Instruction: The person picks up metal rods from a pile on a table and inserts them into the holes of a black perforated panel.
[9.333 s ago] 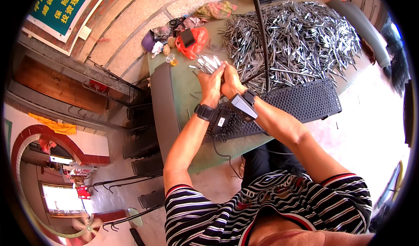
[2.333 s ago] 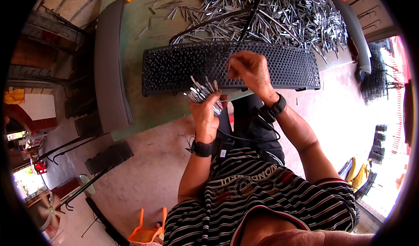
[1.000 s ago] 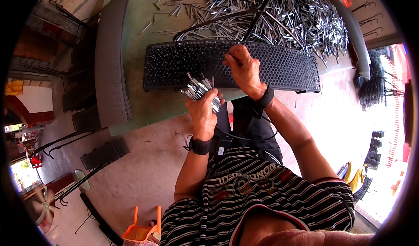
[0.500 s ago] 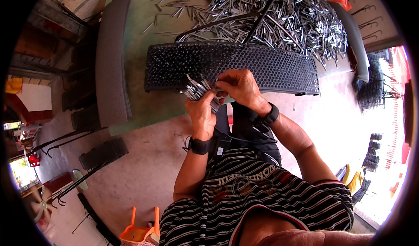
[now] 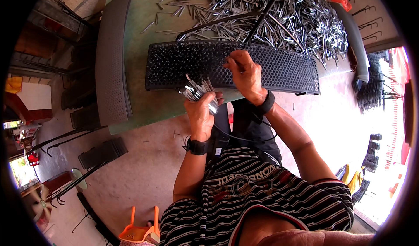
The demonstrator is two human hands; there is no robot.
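Note:
My left hand (image 5: 200,113) is closed around a bundle of thin silvery metal rods (image 5: 198,89), their ends fanning out past the thumb. It sits just below the near edge of a long dark perforated panel (image 5: 279,69), full of round holes. Small shiny ends dot the holes in the panel's left part; the right part shows bare holes. Over the panel's middle hovers my right hand (image 5: 245,73), fingers pinched together; whatever is between the fingertips is too small to make out.
A big heap of loose metal rods (image 5: 301,23) covers the far right of the green table (image 5: 139,67). Dark bars (image 5: 262,15) cross above the heap. A grey perforated sheet stack (image 5: 112,63) lies along the left edge. An orange stool (image 5: 135,233) stands on the floor at lower left.
My right hand has left the bundle and moved up and slightly right, over the middle of the panel. My left hand stays nearly in place with the rods.

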